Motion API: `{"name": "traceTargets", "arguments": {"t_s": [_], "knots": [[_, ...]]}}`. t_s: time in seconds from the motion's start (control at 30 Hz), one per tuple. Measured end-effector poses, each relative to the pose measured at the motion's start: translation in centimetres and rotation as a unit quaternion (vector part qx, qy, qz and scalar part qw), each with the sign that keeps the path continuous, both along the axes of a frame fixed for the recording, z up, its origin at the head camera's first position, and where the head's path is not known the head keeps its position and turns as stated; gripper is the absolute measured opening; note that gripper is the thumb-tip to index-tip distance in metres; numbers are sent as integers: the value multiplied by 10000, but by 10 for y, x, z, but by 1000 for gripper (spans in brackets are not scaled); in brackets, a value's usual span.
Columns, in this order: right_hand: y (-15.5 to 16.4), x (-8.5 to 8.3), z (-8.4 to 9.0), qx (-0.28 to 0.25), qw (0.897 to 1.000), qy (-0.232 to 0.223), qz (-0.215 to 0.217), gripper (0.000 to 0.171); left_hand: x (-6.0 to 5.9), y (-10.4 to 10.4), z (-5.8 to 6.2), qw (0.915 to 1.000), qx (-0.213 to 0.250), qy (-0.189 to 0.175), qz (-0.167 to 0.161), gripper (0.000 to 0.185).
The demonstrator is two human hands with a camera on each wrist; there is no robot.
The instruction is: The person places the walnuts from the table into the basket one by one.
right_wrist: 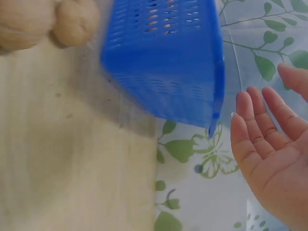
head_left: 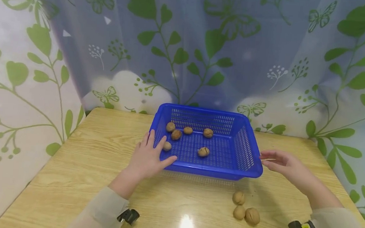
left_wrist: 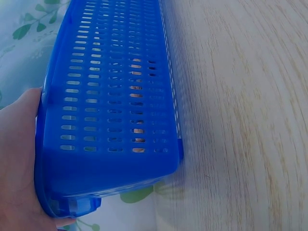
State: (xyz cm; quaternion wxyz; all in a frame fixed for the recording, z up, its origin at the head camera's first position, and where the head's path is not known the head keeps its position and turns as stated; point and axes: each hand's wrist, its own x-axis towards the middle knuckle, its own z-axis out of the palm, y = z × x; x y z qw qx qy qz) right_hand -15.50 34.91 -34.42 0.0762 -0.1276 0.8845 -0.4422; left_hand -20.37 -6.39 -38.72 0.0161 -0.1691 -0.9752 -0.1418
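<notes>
Head view shows the whole setup: blue basket [head_left: 231, 146] on a wood table [head_left: 78, 170], w/ six walnuts [head_left: 203, 151] inside and three more nuts [head_left: 245, 211] loose on the table near its front right corner. L hand [head_left: 148, 158] lies flat on the basket's near-left rim, fingers spread and straight. R hand [head_left: 283, 165] is open, fingers relaxed, just beside the right rim, not clearly touching.

L wrist view adds only the slotted side wall [left_wrist: 115, 96] w/ the palm [left_wrist: 19, 159] against the rim. R wrist view shows the open palm [right_wrist: 272, 154] apart from the basket corner [right_wrist: 168, 62], plus two blurred nuts [right_wrist: 72, 21] top left.

Leaf-print curtain [head_left: 188, 39] hangs behind.
</notes>
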Motion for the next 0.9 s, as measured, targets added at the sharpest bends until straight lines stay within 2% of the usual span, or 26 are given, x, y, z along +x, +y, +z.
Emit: {"name": "traceTargets", "arguments": {"t_s": [0.2,0.37,0.6,0.9], "knots": [[7,23,-14,30,9991,-349,-240,44,0,-1,-1,10000,-44,-79,34,87],[10,39,-26,-132,9973,-682,-227,42,-1,-1,0,10000,-19,-54,6,87],[14,52,-51,-397,9916,-1150,431,40,-1,0,-1,10000,17,-54,-37,88],[12,59,-76,-588,9868,-850,1243,36,-4,0,-5,10000,-13,5,-56,88]]}}
